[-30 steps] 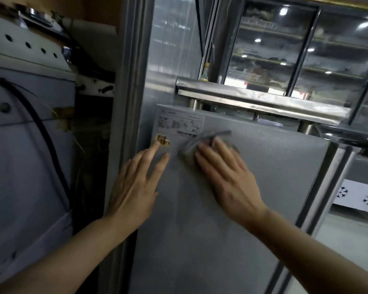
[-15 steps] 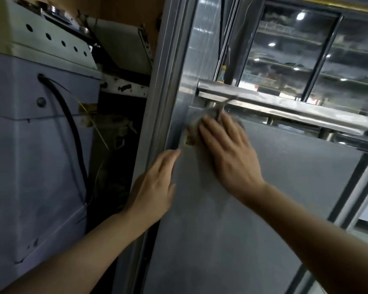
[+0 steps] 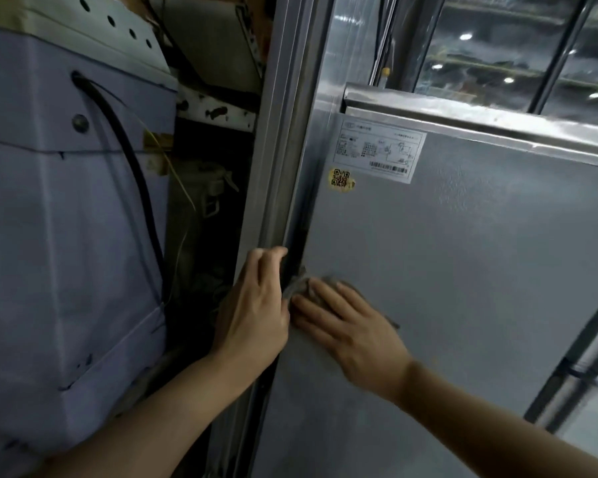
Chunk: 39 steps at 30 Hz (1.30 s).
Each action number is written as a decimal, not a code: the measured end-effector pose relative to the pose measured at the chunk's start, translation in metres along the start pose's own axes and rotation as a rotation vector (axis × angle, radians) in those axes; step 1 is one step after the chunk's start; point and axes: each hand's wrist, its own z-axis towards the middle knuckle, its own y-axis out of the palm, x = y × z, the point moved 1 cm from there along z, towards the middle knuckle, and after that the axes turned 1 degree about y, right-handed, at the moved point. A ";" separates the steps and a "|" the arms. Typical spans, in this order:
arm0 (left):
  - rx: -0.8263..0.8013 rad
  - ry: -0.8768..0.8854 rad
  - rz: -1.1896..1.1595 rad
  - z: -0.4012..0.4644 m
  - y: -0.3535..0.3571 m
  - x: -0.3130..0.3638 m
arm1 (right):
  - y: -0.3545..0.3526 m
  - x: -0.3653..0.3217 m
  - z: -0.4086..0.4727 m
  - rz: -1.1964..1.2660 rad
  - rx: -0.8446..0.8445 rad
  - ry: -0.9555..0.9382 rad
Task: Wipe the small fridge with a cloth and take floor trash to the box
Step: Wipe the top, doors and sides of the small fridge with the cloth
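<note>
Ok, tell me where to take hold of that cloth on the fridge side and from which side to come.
Pinch the bunched end of the cloth that pokes out past the right hand's fingertips, near the fridge panel's left edge. Come from the left, where the left hand already is. The rest lies pressed flat under the right palm, so little else is free to grip.

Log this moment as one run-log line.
step: wiping fridge side panel | right hand: flat on cloth, near panel's left edge | left hand: gripping metal frame edge | floor trash: not in view
</note>
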 end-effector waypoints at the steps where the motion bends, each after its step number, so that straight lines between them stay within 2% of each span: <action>1: -0.006 0.002 0.010 -0.002 0.000 0.001 | 0.001 -0.004 -0.008 -0.006 -0.030 -0.012; 4: -0.052 0.027 0.037 -0.003 -0.002 0.007 | -0.010 0.008 -0.020 -0.019 -0.022 0.015; 10: -0.139 0.181 0.225 0.008 0.014 0.025 | -0.057 0.083 -0.013 -0.150 0.188 0.394; 14: -0.156 0.173 0.270 0.005 0.027 0.027 | -0.038 0.061 -0.016 -0.045 0.302 0.475; 16: -0.154 0.172 0.302 0.003 0.028 0.024 | -0.021 0.037 -0.037 -0.015 0.256 0.400; 18: -0.174 0.152 0.344 0.003 0.027 0.024 | -0.010 0.018 -0.068 0.000 0.132 0.222; 21: -0.170 0.121 0.400 0.000 0.028 0.035 | -0.011 0.019 -0.104 -0.008 0.017 0.065; 23: -0.191 0.155 0.406 -0.004 0.035 0.045 | -0.021 0.044 -0.111 -0.026 0.085 0.092; 27: -0.244 0.225 0.405 -0.014 0.059 0.061 | -0.047 0.109 -0.115 -0.066 0.307 0.372; 31: -0.205 0.168 0.408 -0.021 0.071 0.066 | -0.030 0.094 -0.127 -0.014 0.382 0.520; 37: -0.236 0.140 0.462 -0.022 0.069 0.070 | 0.001 0.032 -0.188 -0.021 0.050 0.232; 39: -0.240 0.123 0.451 -0.024 0.069 0.077 | -0.010 0.045 -0.191 -0.016 0.050 0.210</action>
